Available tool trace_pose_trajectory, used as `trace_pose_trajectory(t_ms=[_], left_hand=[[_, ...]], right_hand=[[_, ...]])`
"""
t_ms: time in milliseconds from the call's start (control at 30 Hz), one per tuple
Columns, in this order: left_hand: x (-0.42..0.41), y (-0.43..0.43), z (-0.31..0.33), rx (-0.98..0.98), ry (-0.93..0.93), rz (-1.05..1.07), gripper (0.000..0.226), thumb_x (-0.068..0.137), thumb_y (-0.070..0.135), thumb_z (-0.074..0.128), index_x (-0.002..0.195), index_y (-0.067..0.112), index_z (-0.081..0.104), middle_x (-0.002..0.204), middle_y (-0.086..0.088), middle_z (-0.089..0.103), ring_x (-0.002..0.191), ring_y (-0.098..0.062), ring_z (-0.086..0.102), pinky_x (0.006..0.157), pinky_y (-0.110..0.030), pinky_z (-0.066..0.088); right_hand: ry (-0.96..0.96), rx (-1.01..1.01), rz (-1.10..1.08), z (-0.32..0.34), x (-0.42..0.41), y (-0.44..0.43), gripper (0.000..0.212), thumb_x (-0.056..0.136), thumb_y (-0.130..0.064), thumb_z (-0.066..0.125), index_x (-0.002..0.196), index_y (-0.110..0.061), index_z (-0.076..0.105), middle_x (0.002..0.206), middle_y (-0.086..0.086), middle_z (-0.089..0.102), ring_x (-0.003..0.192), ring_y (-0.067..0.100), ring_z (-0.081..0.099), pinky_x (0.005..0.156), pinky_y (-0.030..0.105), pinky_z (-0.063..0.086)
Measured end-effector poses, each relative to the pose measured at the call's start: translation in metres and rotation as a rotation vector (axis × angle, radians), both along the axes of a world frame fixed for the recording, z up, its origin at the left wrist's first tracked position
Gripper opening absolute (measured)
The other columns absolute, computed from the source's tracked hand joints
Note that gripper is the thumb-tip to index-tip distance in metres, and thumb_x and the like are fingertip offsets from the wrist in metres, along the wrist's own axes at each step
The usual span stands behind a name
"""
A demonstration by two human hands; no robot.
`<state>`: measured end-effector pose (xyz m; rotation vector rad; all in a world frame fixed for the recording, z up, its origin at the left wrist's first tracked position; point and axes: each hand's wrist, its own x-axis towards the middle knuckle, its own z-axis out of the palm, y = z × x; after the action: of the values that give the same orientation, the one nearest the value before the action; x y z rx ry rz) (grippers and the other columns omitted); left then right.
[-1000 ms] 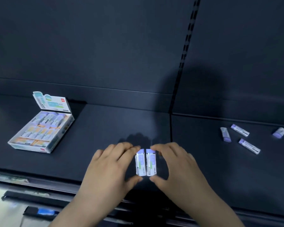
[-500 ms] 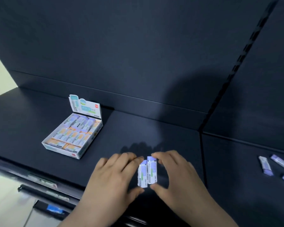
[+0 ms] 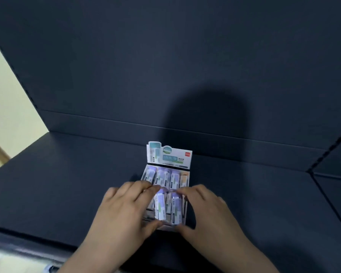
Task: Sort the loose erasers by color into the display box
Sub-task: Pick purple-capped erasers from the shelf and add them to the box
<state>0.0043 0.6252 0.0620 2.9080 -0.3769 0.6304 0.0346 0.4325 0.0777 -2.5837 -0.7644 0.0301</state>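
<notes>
Over the display box [image 3: 173, 158], left hand [image 3: 126, 209] and right hand [image 3: 207, 211] fingers each pinch 1 purple eraser [image 3: 160, 206].

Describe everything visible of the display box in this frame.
The white cardboard display box sits on the dark shelf near the back panel, its printed header flap upright at the rear. Its back row holds purple sleeved erasers, with an orange eraser at the right end. Over the front half, the left hand pinches a purple eraser and the right hand pinches a second purple eraser, hiding most front slots.
</notes>
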Motion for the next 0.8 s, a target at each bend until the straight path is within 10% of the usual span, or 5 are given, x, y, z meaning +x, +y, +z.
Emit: trace_pose_trajectory(t_ms=[800], left_hand=[[0.062, 0.056, -0.010, 0.065, 0.095, -0.167, 0.085, 0.040, 0.058, 0.083, 0.115, 0.032, 0.054, 0.100, 0.014, 0.062, 0.088, -0.008, 0.056, 0.065, -0.026, 0.045]], right_hand=[[0.024, 0.002, -0.277, -0.019, 0.031, 0.048, 0.079, 0.073, -0.051, 0.070, 0.140, -0.043, 0.029, 0.133, -0.017, 0.033, 0.127, 0.006, 0.032, 0.101, 0.020, 0.027]])
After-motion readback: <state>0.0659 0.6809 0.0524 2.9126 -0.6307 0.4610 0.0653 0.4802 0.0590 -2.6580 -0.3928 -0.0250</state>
